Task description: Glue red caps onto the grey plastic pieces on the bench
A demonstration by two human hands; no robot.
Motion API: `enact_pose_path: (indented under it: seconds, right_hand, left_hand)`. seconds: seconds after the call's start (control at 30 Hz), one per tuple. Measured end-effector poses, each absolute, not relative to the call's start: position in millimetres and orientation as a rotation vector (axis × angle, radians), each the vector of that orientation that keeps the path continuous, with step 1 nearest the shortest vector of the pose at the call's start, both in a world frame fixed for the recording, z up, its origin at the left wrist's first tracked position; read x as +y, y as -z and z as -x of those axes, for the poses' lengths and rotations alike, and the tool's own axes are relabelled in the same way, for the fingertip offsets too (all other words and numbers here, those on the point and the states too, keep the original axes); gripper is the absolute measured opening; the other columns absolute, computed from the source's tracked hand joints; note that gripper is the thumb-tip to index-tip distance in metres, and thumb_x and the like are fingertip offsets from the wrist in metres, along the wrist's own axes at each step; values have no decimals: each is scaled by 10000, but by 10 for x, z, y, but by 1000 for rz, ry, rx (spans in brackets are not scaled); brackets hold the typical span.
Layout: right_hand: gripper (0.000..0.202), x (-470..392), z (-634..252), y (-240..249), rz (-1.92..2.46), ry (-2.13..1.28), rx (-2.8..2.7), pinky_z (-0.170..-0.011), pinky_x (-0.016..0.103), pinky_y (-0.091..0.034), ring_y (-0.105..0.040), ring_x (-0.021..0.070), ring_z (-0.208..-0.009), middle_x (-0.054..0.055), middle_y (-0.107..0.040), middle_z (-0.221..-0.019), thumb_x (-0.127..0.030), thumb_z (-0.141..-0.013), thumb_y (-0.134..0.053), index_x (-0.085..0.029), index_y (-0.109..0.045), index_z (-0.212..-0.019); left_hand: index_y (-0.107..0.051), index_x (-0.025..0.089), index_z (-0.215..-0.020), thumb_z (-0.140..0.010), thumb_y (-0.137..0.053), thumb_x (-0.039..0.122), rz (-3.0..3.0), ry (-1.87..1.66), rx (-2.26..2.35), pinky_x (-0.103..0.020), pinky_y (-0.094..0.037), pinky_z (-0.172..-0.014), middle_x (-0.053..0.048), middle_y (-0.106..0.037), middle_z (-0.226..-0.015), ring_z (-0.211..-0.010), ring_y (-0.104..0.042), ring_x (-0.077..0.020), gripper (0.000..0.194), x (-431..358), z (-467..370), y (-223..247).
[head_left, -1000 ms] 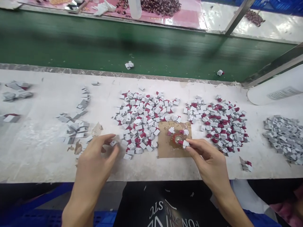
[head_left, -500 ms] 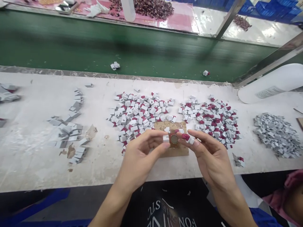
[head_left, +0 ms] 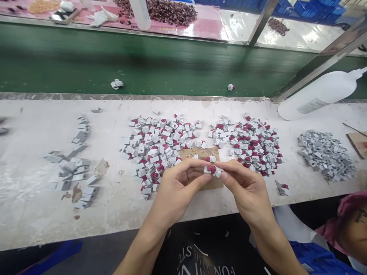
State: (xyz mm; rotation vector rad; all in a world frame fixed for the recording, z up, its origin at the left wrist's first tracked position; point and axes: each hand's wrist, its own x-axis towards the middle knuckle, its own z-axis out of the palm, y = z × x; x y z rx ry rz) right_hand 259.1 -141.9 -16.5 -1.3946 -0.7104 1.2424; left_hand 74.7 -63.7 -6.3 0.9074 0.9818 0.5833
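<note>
My left hand [head_left: 179,189] pinches a small pale grey plastic block between thumb and forefinger. Against it, my right hand [head_left: 248,187] holds a small white piece with a dark red part [head_left: 211,169]; the two pieces touch, and the fingertips partly cover them. Below the hands lies a brown cardboard piece [head_left: 213,185] on the white worktable [head_left: 114,214], with a few small parts at its far edge. A pile of white-and-red pieces [head_left: 160,141] spreads beyond my left hand, and a second such pile [head_left: 254,143] beyond my right.
Plain grey blocks lie in a heap [head_left: 327,154] at the right and a loose group [head_left: 74,168] at the left. A white squeeze bottle [head_left: 318,95] lies near a metal post [head_left: 315,57]. Behind runs a green belt [head_left: 172,65]. Another person sits at the lower right.
My hands have come together, bringing the red-and-white piece against the grey block. The view has shifted slightly, moving the background leftward.
</note>
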Motion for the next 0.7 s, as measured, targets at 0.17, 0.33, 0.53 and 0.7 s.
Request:
enact_pose_path:
  seconds: [0.17,0.33,0.53,0.7]
  right_hand:
    - [152,-1362,-2621,130,1402,-1270,-777,-819,249,-668,-826,170,-943,26,-867,-1002,-335,-1070,-904,-378,-982,-1193]
    - [157,-1204,-2752,57,1372,-1419,-837,-853,315,-711,-865,206,-989,46,-898,-1076,-365,-1075,-879,-355,-975,-1199]
    - [295,-44,-3267,221,1837,-1046,-1286,-927,453,-725,-837,250,-983,117,-900,-1260,-316,-1108,-772,-243,-919,-1353]
    - [429,1327,-3526,753,2117,-772,-1308,-1263,530,-575,-767,320,-1334,186,-739,-1602,-53,-1031,-695,-162,-862,-1411]
  left_hand:
    - [-922,293,-1085,-1008,-936,270,-878,-597,984,-304,-775,-961,-26,-918,-1091,-1044,-907,-224,81,-676,-762,39]
    - [-905,308,-1115,-976,-920,265,-1079,-590,1054,-281,-759,-903,-26,-896,-1109,-1009,-892,-212,146,-521,-736,-26]
    - [-858,286,-1111,-991,-834,348,-1562,-484,1281,-394,-717,-899,-52,-878,-1118,-1007,-832,-257,138,186,-829,-90]
    - [-800,227,-1052,-975,-807,166,-1839,-375,1501,-395,-629,-956,-93,-862,-1124,-1077,-785,-267,98,1089,-1308,147]
